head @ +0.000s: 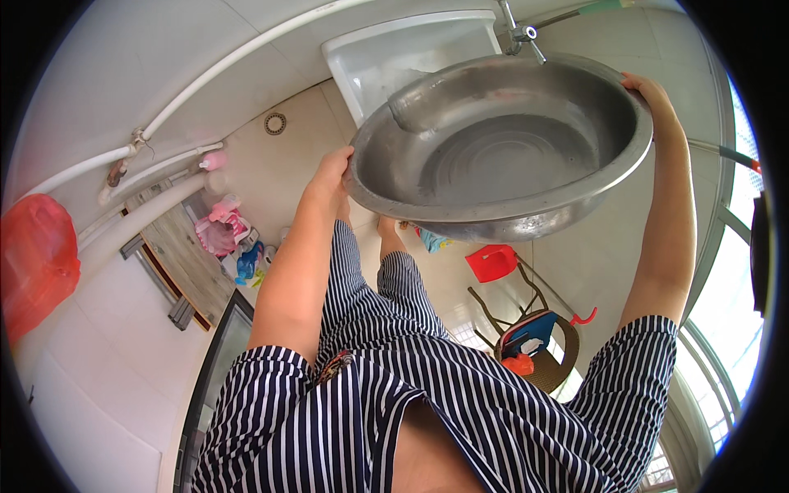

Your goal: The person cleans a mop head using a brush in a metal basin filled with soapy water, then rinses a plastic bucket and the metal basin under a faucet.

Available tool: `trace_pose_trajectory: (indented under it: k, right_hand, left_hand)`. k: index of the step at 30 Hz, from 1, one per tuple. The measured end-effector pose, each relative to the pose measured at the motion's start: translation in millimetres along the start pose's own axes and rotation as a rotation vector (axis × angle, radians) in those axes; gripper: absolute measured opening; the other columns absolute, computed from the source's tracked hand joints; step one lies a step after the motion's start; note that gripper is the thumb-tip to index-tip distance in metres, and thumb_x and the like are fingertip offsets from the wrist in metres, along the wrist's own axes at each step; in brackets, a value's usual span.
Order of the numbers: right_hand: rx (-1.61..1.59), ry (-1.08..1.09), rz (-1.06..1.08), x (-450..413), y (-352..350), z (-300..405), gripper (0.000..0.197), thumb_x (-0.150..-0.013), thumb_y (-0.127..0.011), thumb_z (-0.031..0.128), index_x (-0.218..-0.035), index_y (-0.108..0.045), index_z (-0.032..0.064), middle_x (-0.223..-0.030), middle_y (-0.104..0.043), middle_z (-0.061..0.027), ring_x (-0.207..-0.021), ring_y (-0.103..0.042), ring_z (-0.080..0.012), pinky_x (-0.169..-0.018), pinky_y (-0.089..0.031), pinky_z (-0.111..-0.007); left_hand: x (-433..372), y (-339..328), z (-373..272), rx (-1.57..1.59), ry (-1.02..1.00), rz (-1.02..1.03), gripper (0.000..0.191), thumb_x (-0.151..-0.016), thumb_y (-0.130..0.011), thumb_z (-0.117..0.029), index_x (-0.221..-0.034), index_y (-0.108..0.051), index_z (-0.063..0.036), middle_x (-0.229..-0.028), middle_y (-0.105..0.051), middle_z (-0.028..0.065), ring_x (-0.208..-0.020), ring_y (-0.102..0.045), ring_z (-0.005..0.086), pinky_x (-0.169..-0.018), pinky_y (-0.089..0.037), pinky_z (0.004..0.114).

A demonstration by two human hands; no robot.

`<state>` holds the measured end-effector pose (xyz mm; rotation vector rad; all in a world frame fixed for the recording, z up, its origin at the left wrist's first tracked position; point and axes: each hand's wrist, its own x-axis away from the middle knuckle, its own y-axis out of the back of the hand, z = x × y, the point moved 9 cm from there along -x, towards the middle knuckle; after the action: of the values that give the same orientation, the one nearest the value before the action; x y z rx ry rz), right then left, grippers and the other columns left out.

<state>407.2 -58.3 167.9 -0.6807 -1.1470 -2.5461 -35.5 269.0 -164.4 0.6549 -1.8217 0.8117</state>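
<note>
A large round stainless steel basin (505,160) is held up in front of me, tilted, with its inside facing me. My left hand (333,169) grips its rim at the left side. At the upper right of the basin, my right hand (644,92) holds the rim, the fingers partly hidden behind it. The inside looks wet, with a few drops on the wall. Behind the basin's far edge is a white ceramic sink (407,49), partly covered by it. A metal tap (523,34) with a lever sticks out from the wall just above the far rim.
White pipes (246,49) run along the left wall, and a red plastic bag (40,265) hangs there. A floor drain (275,123) lies left of the sink. On the floor stand a pink basket (219,237), a red dustpan (492,262) and a brown woven chair (558,370) holding several items.
</note>
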Motion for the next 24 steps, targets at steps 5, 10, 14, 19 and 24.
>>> trace_pose_trajectory:
  k: [5, 10, 14, 19, 24]
  right_hand:
    - [0.080, -0.080, -0.147, -8.2, 51.9, -42.2, 0.035, -0.076, -0.067, 0.018, -0.106, -0.066, 0.0015, -0.096, -0.064, -0.0102, -0.085, -0.059, -0.0198, -0.076, -0.047, -0.030]
    - [-0.061, -0.054, -0.015, 2.2, 61.1, -60.8, 0.022, -0.076, -0.064, 0.016, -0.091, -0.066, -0.0001, -0.083, -0.062, -0.0080, -0.076, -0.058, -0.0177, -0.067, -0.046, -0.029]
    - [-0.137, 0.036, 0.093, 5.3, 51.2, -51.2, 0.023, -0.076, -0.064, 0.016, -0.091, -0.065, -0.0025, -0.082, -0.062, -0.0079, -0.076, -0.058, -0.0171, -0.066, -0.046, -0.029]
    - [-0.162, 0.013, -0.140, 55.6, 41.1, -33.2, 0.036, -0.078, -0.066, 0.017, -0.108, -0.064, -0.0039, -0.088, -0.065, -0.0096, -0.080, -0.060, -0.0183, -0.073, -0.048, -0.029]
    - [-0.123, -0.038, -0.008, 53.9, 70.9, -102.4, 0.024, -0.080, -0.063, 0.013, -0.098, -0.065, -0.0019, -0.083, -0.064, -0.0075, -0.075, -0.059, -0.0164, -0.066, -0.047, -0.030]
  left_hand:
    - [4.4, -44.3, -0.5, -0.069, 0.013, 0.054, 0.025, -0.093, -0.049, -0.022, -0.092, -0.063, -0.0005, -0.085, -0.067, 0.0078, -0.072, -0.062, 0.0184, -0.069, -0.051, 0.034]
    - [-7.9, -56.6, 87.0, 0.014, 0.222, 0.088, 0.023, -0.092, -0.050, -0.020, -0.091, -0.062, -0.0011, -0.085, -0.067, 0.0087, -0.077, -0.062, 0.0184, -0.071, -0.050, 0.033]
    - [-21.9, -47.7, 107.9, -0.022, 0.147, 0.145, 0.023, -0.091, -0.047, -0.019, -0.086, -0.058, 0.0006, -0.079, -0.062, 0.0094, -0.073, -0.061, 0.0204, -0.068, -0.053, 0.036]
    - [-4.6, -40.9, 33.0, 0.016, -0.006, 0.173, 0.027, -0.093, -0.050, -0.023, -0.095, -0.064, 0.0010, -0.092, -0.068, 0.0106, -0.081, -0.063, 0.0195, -0.073, -0.051, 0.034]
    - [49.8, -33.0, 65.9, -0.153, 0.020, 0.053, 0.029, -0.094, -0.048, -0.022, -0.097, -0.064, 0.0025, -0.095, -0.068, 0.0121, -0.081, -0.063, 0.0214, -0.073, -0.051, 0.035]
